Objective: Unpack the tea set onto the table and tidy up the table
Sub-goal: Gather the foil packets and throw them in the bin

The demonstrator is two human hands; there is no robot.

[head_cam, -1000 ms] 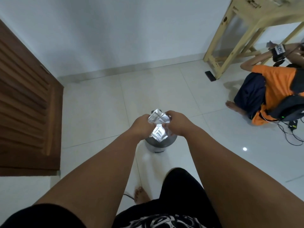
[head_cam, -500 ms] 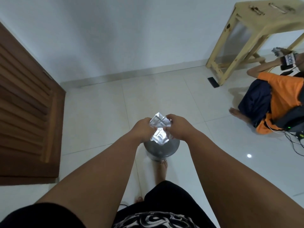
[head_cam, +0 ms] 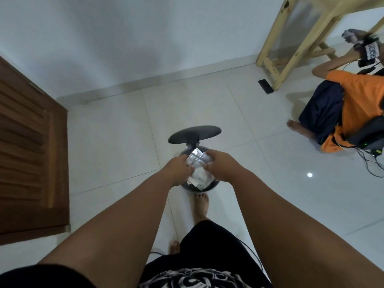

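I hold a crumpled silver foil wrapper (head_cam: 198, 170) between both hands, directly over a round metal pedal bin (head_cam: 209, 187) on the floor. My left hand (head_cam: 177, 170) pinches the wrapper's left side and my right hand (head_cam: 218, 168) grips its right side. The bin's dark lid (head_cam: 194, 132) stands raised behind my hands. My right foot (head_cam: 200, 205) rests at the bin's base. The bin's inside is mostly hidden by my hands and the wrapper.
A brown wooden louvred door (head_cam: 27, 154) stands at the left. A pale wooden table (head_cam: 295, 38) is at the far right, a dark phone (head_cam: 266, 86) by its leg. A person in an orange shirt (head_cam: 357, 104) sits on the tiled floor, with cables (head_cam: 372, 163) nearby.
The bin's lid has swung up and now stands raised. My foot has come forward to the bin's base. My hands have lowered the wrapper closer over the bin.
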